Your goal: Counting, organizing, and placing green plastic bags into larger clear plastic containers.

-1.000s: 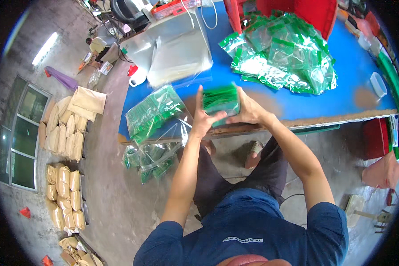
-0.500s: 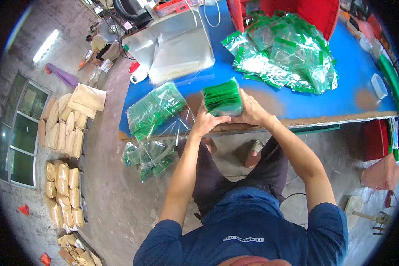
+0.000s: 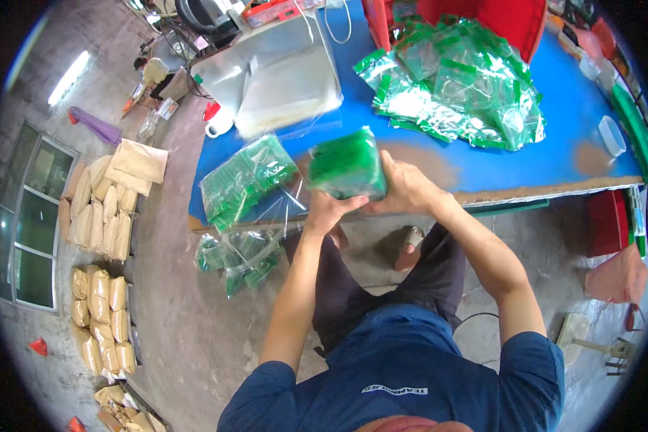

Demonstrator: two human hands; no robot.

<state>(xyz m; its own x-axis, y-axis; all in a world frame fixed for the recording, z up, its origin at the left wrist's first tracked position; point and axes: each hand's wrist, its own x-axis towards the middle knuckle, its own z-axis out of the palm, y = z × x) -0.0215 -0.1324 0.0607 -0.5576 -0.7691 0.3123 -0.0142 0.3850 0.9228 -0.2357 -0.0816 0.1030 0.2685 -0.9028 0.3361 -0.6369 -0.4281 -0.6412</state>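
Stack of green-and-clear packets (image 3: pixel 344 162), motion-blurred, held above near edge of blue counter (image 3: pixel 572 93), gripped by both hands. Left hand (image 3: pixel 333 210) grasping at stack's 7 o'clock, thumb along near side. Right hand (image 3: pixel 410 186) grasping at 4 o'clock side. From stack: bagged green packets (image 3: pixel 250 180) at 9 o'clock, on counter; clear plastic sheets (image 3: pixel 291 93) at 11; red bin (image 3: pixel 500 25) at 1; loose heap of green-and-clear packets (image 3: pixel 464 93) at 2, against bin; clear tub (image 3: pixel 612 137) at 3, well apart.
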